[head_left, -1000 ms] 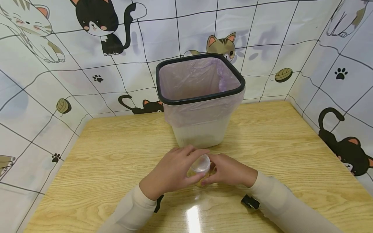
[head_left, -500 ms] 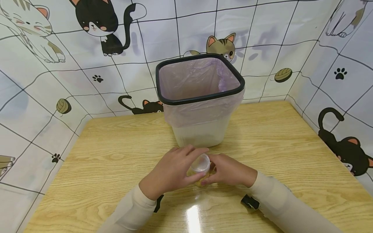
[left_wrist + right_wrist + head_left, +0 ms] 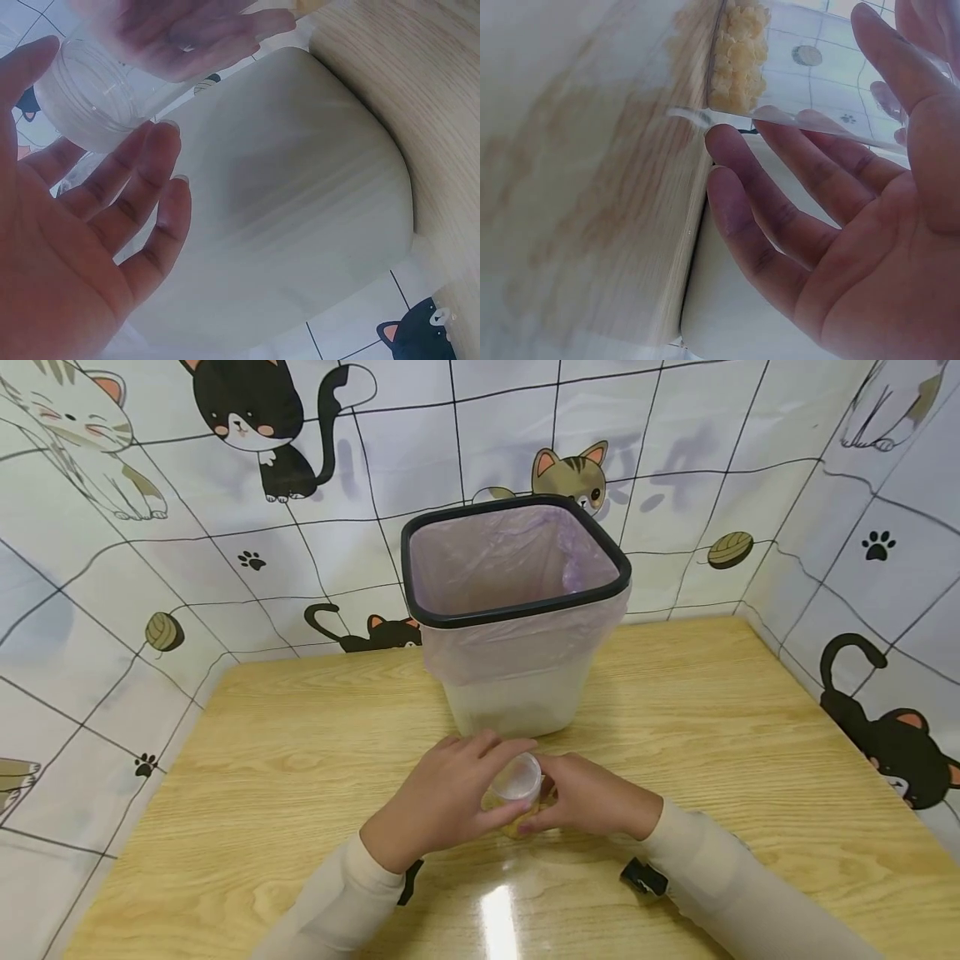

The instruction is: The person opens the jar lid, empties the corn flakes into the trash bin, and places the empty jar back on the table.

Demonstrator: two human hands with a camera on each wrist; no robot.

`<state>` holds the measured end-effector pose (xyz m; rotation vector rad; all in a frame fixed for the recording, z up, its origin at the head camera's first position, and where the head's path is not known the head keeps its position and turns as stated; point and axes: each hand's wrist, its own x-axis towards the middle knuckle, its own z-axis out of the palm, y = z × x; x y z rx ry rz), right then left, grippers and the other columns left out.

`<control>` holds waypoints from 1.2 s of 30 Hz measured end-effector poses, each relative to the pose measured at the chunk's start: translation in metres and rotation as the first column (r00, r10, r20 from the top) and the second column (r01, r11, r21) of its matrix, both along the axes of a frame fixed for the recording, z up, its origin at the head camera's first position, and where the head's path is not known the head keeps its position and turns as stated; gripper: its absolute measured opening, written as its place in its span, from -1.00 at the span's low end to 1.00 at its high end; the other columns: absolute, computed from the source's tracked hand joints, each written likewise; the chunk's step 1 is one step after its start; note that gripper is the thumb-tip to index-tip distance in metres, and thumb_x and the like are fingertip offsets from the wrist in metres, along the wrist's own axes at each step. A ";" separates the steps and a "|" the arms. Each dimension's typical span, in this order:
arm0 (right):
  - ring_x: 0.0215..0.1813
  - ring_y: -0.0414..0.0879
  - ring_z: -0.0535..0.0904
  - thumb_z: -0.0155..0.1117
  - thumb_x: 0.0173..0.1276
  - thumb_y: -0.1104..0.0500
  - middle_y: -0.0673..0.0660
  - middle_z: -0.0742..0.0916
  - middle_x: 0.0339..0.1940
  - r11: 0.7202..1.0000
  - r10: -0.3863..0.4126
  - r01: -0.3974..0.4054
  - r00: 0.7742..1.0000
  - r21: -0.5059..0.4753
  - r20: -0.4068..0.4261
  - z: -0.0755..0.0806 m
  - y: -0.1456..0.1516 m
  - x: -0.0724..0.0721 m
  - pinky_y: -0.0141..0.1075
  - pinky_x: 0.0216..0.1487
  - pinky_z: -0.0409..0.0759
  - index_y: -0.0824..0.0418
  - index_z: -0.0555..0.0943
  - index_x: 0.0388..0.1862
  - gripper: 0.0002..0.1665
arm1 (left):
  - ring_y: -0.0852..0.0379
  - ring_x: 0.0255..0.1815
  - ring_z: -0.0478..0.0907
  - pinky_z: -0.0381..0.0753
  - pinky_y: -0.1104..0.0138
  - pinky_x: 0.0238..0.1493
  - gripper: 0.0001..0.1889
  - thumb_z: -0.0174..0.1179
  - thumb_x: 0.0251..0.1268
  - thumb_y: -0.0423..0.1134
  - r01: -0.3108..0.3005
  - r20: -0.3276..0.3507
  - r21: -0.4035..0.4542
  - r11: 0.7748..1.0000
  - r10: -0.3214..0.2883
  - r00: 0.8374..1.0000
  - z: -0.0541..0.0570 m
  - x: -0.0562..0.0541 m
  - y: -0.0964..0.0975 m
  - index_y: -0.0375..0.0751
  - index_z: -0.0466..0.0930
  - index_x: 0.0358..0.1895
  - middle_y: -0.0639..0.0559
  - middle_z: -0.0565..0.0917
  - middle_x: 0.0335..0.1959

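A clear plastic jar (image 3: 516, 828) with pale yellow pieces (image 3: 739, 56) in its bottom stands on the table. My left hand (image 3: 442, 802) holds its round see-through lid (image 3: 519, 777) from the left, thumb on the near side and fingers on the far side. In the left wrist view the lid (image 3: 90, 97) sits between thumb and fingers. My right hand (image 3: 592, 797) holds the jar's body from the right, below the lid. The right wrist view shows curved fingers (image 3: 780, 214) along the jar's clear wall (image 3: 817, 75); the lid is outside that view.
Just behind the hands stands a white bin (image 3: 517, 693) with a black rim (image 3: 525, 610) and a pale purple liner (image 3: 487, 556). The wooden table (image 3: 285, 760) is bordered at the back and sides by a cat-patterned sheet (image 3: 420, 435). Black wrist mounts (image 3: 643, 877) show beneath the sleeves.
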<state>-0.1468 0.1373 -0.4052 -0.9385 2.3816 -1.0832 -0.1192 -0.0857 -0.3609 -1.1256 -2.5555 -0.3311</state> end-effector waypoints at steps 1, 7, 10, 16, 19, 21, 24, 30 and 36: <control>-0.23 -0.21 0.68 0.57 0.09 -0.14 -0.20 0.73 -0.18 1.000 0.001 -0.001 1.000 0.001 -0.002 0.000 0.000 0.000 -0.31 -0.17 0.63 -0.03 0.55 0.04 -0.42 | 0.16 -0.27 0.60 0.59 0.24 -0.14 -0.40 0.24 0.27 0.21 0.000 0.000 0.000 1.000 0.000 1.000 0.000 0.000 0.000 0.07 0.47 0.33 0.16 0.62 -0.10; -0.20 -0.19 0.70 0.56 0.10 -0.13 -0.19 0.74 -0.16 1.000 0.009 -0.009 1.000 0.000 0.005 0.000 0.000 -0.001 -0.31 -0.16 0.64 -0.02 0.55 0.06 -0.41 | 0.15 -0.29 0.61 0.60 0.23 -0.14 -0.40 0.24 0.28 0.21 0.004 -0.004 0.012 1.000 -0.004 1.000 0.000 0.000 0.000 0.07 0.48 0.32 0.15 0.62 -0.10; -0.19 -0.17 0.71 0.56 0.11 -0.11 -0.18 0.74 -0.14 1.000 0.014 -0.014 1.000 -0.004 0.004 0.000 0.000 -0.001 -0.25 -0.14 0.66 -0.02 0.54 0.07 -0.41 | 0.14 -0.29 0.61 0.61 0.22 -0.14 -0.40 0.24 0.27 0.21 0.004 -0.004 0.016 1.000 -0.004 1.000 0.000 -0.001 0.000 0.06 0.48 0.32 0.14 0.62 -0.10; -0.21 -0.18 0.70 0.57 0.11 -0.10 -0.17 0.74 -0.16 1.000 0.007 -0.007 1.000 -0.001 0.003 0.000 0.000 -0.001 -0.28 -0.16 0.66 -0.01 0.55 0.05 -0.42 | 0.13 -0.29 0.61 0.60 0.22 -0.15 -0.40 0.24 0.27 0.22 0.006 0.003 0.018 1.000 -0.006 1.000 -0.002 -0.002 0.000 0.06 0.49 0.31 0.14 0.63 -0.10; -0.23 -0.21 0.69 0.57 0.10 -0.10 -0.17 0.74 -0.17 1.000 0.006 -0.006 1.000 0.003 -0.001 0.000 0.000 -0.001 -0.34 -0.18 0.63 0.00 0.55 0.05 -0.42 | 0.13 -0.29 0.62 0.60 0.22 -0.15 -0.40 0.25 0.27 0.22 0.009 0.000 0.018 1.000 -0.009 1.000 -0.002 -0.002 0.001 0.06 0.49 0.31 0.14 0.63 -0.10; -0.23 -0.21 0.69 0.57 0.11 -0.09 -0.16 0.75 -0.16 1.000 0.006 -0.006 1.000 -0.001 -0.004 0.000 0.000 -0.001 -0.32 -0.17 0.64 0.00 0.55 0.05 -0.42 | 0.12 -0.26 0.62 0.60 0.21 -0.14 -0.40 0.25 0.27 0.21 0.011 -0.003 0.019 1.000 -0.011 1.000 -0.002 -0.002 0.001 0.05 0.49 0.31 0.13 0.63 -0.09; -0.22 -0.21 0.70 0.58 0.11 -0.08 -0.16 0.75 -0.14 1.000 0.006 -0.006 1.000 -0.008 -0.007 0.001 0.001 -0.001 -0.26 -0.15 0.67 0.01 0.55 0.07 -0.41 | 0.12 -0.23 0.63 0.61 0.20 -0.12 -0.40 0.25 0.26 0.21 0.016 -0.006 0.020 1.000 -0.015 1.000 -0.001 -0.002 0.002 0.04 0.49 0.31 0.12 0.64 -0.08; -0.25 -0.25 0.68 0.56 0.11 -0.12 -0.16 0.73 -0.19 1.000 -0.003 0.003 1.000 0.023 -0.003 0.002 0.002 -0.001 -0.36 -0.22 0.62 0.07 0.48 0.18 -0.28 | 0.14 -0.29 0.61 0.60 0.21 -0.14 -0.48 0.24 0.30 0.19 0.020 0.020 0.015 1.000 -0.020 1.000 0.001 -0.002 0.003 0.17 0.51 0.29 0.14 0.62 -0.13; -0.23 -0.24 0.69 0.56 0.12 -0.12 -0.16 0.73 -0.16 0.999 0.002 -0.002 1.000 0.037 -0.021 0.002 0.002 -0.001 -0.38 -0.19 0.61 0.04 0.48 0.15 -0.31 | 0.15 -0.31 0.60 0.60 0.21 -0.13 -0.43 0.24 0.29 0.21 0.012 0.023 0.002 1.000 -0.012 1.000 0.001 -0.001 0.004 0.15 0.49 0.32 0.14 0.62 -0.13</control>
